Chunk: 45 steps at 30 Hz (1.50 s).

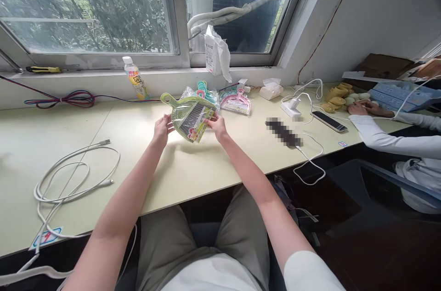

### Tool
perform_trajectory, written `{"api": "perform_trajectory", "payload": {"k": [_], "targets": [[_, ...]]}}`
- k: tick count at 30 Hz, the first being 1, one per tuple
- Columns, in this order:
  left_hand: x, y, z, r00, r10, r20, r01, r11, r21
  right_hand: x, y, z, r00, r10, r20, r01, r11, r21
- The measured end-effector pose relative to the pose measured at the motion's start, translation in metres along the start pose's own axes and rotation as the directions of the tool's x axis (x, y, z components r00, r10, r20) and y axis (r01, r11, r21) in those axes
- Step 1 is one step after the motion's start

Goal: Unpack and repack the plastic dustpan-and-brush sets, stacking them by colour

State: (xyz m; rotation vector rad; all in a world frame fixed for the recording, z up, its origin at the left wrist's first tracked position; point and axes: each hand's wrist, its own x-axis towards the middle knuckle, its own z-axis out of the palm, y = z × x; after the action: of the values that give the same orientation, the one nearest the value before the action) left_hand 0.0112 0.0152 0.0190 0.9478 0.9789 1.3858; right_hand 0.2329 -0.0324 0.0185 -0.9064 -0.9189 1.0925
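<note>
A green dustpan and brush set (189,116) in clear plastic wrap is held up over the table, tilted, its looped handle pointing to the upper left. My left hand (163,128) grips its left edge, and my right hand (217,125) pinches the right edge beside the printed card. Part of each hand's fingers is hidden behind the set. Just behind it lie a wrapped teal set (203,89), partly covered, and a wrapped pink dustpan and brush set (236,102).
White cables (81,167) lie coiled on the left of the table (138,204). A drink bottle (136,79) and a tissue pack (217,54) stand by the window. To the right are a power strip (291,106), a phone (329,121) and a co-worker's hand (358,108) near yellow items.
</note>
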Motion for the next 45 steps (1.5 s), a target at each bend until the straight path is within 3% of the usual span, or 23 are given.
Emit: {"api": "perform_trajectory", "payload": {"k": [8, 14, 16, 17, 19, 20, 21, 23, 25, 27, 29, 31, 35, 38, 45], "targets": [[-0.005, 0.002, 0.001, 0.991, 0.116, -0.06, -0.112, 0.991, 0.072, -0.008, -0.001, 0.012, 0.998, -0.006, -0.064, 0.006, 1.0, -0.004], [-0.006, 0.002, -0.003, 0.962, 0.213, -0.169, -0.185, 0.968, 0.169, -0.009, -0.001, 0.016, 0.997, -0.013, -0.07, 0.009, 0.998, -0.054], [-0.01, 0.011, -0.007, 0.883, 0.41, -0.227, -0.339, 0.893, 0.294, -0.007, -0.005, 0.01, 0.998, -0.027, -0.051, 0.023, 0.997, -0.08], [-0.012, 0.017, -0.009, 0.808, 0.54, -0.236, -0.431, 0.815, 0.388, -0.006, -0.008, 0.005, 0.999, -0.033, -0.019, 0.031, 0.995, -0.099], [-0.017, 0.03, -0.013, 0.655, 0.739, -0.156, -0.549, 0.608, 0.574, -0.005, -0.013, -0.003, 0.996, -0.027, 0.083, 0.039, 0.988, -0.148], [-0.018, 0.035, -0.015, 0.621, 0.779, -0.08, -0.569, 0.519, 0.638, -0.005, -0.015, -0.006, 0.99, -0.013, 0.139, 0.038, 0.984, -0.176], [-0.018, 0.04, -0.016, 0.627, 0.779, 0.0, -0.574, 0.462, 0.676, -0.005, -0.017, -0.008, 0.983, 0.002, 0.184, 0.035, 0.979, -0.2], [-0.018, 0.045, -0.018, 0.719, 0.685, 0.116, -0.551, 0.46, 0.696, -0.006, -0.017, -0.01, 0.972, 0.028, 0.231, 0.028, 0.972, -0.235], [-0.016, 0.045, -0.018, 0.847, 0.497, 0.19, -0.488, 0.583, 0.65, -0.006, -0.016, -0.01, 0.972, 0.032, 0.233, 0.028, 0.968, -0.249], [-0.016, 0.043, -0.019, 0.918, 0.297, 0.264, -0.396, 0.737, 0.548, -0.006, -0.016, -0.011, 0.975, 0.029, 0.218, 0.028, 0.967, -0.254], [-0.017, 0.042, -0.019, 0.933, 0.195, 0.302, -0.318, 0.842, 0.437, -0.006, -0.018, -0.012, 0.976, 0.036, 0.212, 0.02, 0.967, -0.256], [-0.019, 0.041, -0.019, 0.946, 0.181, 0.268, -0.273, 0.892, 0.361, -0.007, -0.021, -0.013, 0.976, 0.039, 0.213, 0.016, 0.968, -0.251], [-0.02, 0.039, -0.02, 0.967, 0.187, 0.173, -0.232, 0.928, 0.291, -0.008, -0.028, -0.013, 0.981, -0.004, 0.194, 0.047, 0.976, -0.214], [-0.018, 0.036, -0.019, 0.967, 0.2, 0.159, -0.235, 0.94, 0.247, -0.009, -0.03, -0.014, 0.987, -0.041, 0.154, 0.069, 0.98, -0.185], [-0.019, 0.026, -0.023, 0.935, 0.023, 0.355, -0.092, 0.98, 0.179, -0.006, -0.023, -0.015, 0.996, -0.092, 0.018, 0.094, 0.983, -0.158]]}}
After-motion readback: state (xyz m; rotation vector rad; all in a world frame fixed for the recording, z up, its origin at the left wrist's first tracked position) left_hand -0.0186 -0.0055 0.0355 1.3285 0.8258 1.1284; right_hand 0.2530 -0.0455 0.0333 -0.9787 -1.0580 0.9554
